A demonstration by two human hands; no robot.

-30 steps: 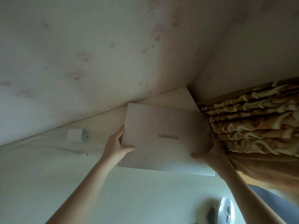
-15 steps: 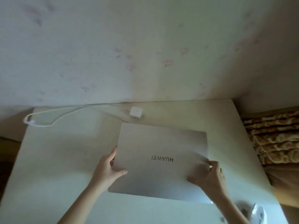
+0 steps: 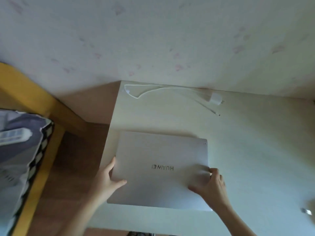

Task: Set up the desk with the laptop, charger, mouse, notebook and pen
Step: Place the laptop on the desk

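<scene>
laptop spot: the closed silver slab-shaped laptop [image 3: 160, 169] is being held over the near-left part of the pale rectangular desk top [image 3: 255, 150], lid logo facing up; whether it's fully resting or just above the surface can't be told.
left hand: the left hand [image 3: 106, 176] is being wrapped round the laptop's left edge, thumb laid on the lid, fingers tucked underneath and hidden.
right hand: the right hand [image 3: 211, 183] is being curled over the near-right corner, thumb on top, the rest blurred.
biggest risk: the left edge is being kept really close to the desk's left side, so a slide that way is probably being invited, straight down to the brown wooden floor [image 3: 71, 167].
other risk: fingers are likely being pinched if it's lowered flat before they're pulled out.
around: the white block charger with its thin looped cable [image 3: 215, 99] is lying far back near the wall, well apart, nothing being blocked.
right edge: something small and shiny [image 3: 306, 211] is being cut off, too blurred to name.
left side: a yellow wooden bed frame [image 3: 25, 92] with grey patterned bedding [image 3: 18, 150] is being seen past the floor.
</scene>
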